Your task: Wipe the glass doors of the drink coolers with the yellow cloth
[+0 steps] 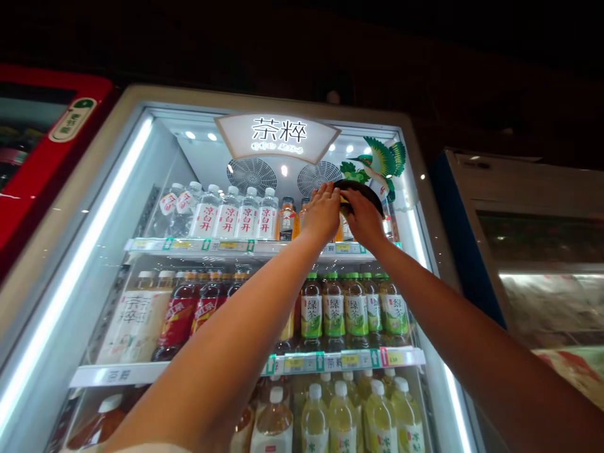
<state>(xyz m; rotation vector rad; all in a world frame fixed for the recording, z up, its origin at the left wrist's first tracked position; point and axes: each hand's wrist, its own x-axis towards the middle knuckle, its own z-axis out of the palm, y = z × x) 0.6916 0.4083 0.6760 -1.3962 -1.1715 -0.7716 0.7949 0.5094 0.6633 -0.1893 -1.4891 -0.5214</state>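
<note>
My left hand (323,211) reaches up in front of the drinks cooler's glass door, its fingers stretched out and lying nearly flat. Just beside it, my right hand (362,217) has its fingers bent against a dark rounded object (367,191) with a bit of yellow at its left end. What kind of object this is I cannot make out; the right hand covers part of it. The left fingertips are at the object's left end, and whether they touch it I cannot tell. Behind the hands is the top shelf (283,248), with white-labelled water bottles (228,214) and orange drinks (287,220).
A kingfisher decal (380,160) and a lit fan-shaped sign (279,135) are near the cooler's top. Lower shelves hold green tea bottles (334,308), red-labelled bottles (178,314) and pale yellow drinks (343,415). A red cooler (42,163) stands left, another refrigerated case (528,182) right.
</note>
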